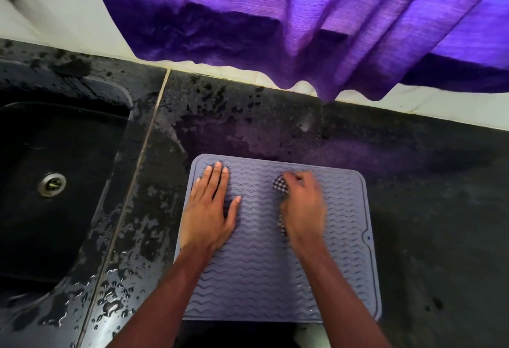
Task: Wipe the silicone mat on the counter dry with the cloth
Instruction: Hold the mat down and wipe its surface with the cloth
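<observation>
wiping: under way, i'd judge. right hand (303, 207) grips a bunched checked cloth (281, 186) and presses it on the silicone mat (261, 278) near the mat's far edge; hand is blurred
left hand (210, 210): flat, fingers straight, pressing the mat down by its far-left corner; holds nothing
hands: apart, both on the mat
mat: lies flat on the dark counter (427, 210), just right of the sink, near edge at the counter's front edge
done so far: can't say for sure; left part looks matte, prob. dry-ish
left to do: small glints between the wavy ridges right of the cloth and by the near-right corner look like water, so right side + near half prob. need passes
sink (121, 138): set in the counter's left end; drain strainer (51, 184) at the bottom, too dark to tell if water stands in it
counter by sink: water drops (115, 303) on the near-left part, wet patches toward the back edge
above: purple curtain (303, 30) hangs over the counter's back edge
</observation>
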